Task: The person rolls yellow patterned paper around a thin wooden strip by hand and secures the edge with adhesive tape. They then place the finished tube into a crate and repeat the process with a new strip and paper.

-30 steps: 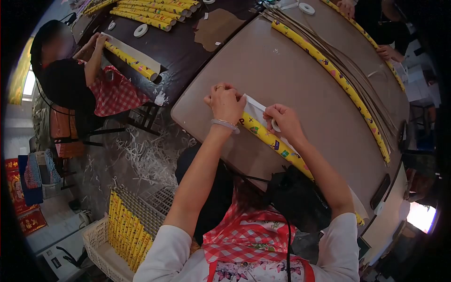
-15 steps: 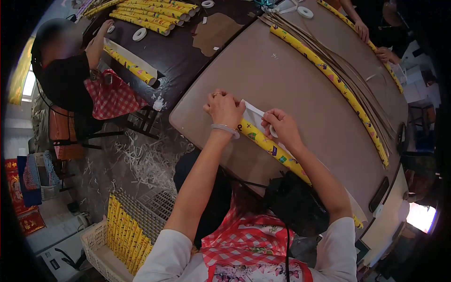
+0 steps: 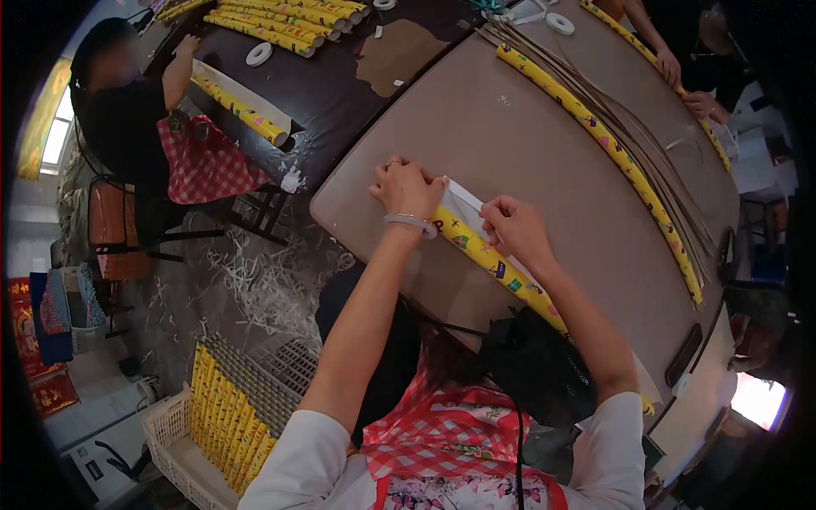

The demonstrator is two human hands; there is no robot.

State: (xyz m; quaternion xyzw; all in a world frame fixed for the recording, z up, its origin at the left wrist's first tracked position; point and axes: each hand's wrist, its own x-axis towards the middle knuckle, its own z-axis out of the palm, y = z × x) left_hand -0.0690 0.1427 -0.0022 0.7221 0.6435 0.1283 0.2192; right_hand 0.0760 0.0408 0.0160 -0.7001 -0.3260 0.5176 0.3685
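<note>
A yellow patterned paper tube [image 3: 476, 251] lies slantwise before me, its upper end at my left hand [image 3: 406, 189]. That hand bends its fingers over the end, the thumb by the paper's corner. Along the paper's loose edge runs a white strip of tape [image 3: 465, 196]. My right hand [image 3: 518, 229] is closed in a pinch over this edge, farther down the tube. The tape roll in it, visible a moment earlier, is now mostly hidden by the fingers. A black bag [image 3: 540, 361] covers part of the tube's lower stretch.
Another long yellow tube [image 3: 603, 140] lies across the table [image 3: 382, 153] beside thin brown strips [image 3: 680, 200]. A basket [image 3: 174, 421] of yellow tubes stands at lower left. Co-workers sit left and upper right; one handles a tube [image 3: 242, 115]. Paper scraps [image 3: 272, 289] litter the floor.
My right hand has shifted slightly right and turned, hiding the white tape roll that showed under its fingers. The left hand stays at the tube's end. The view has tilted a little.
</note>
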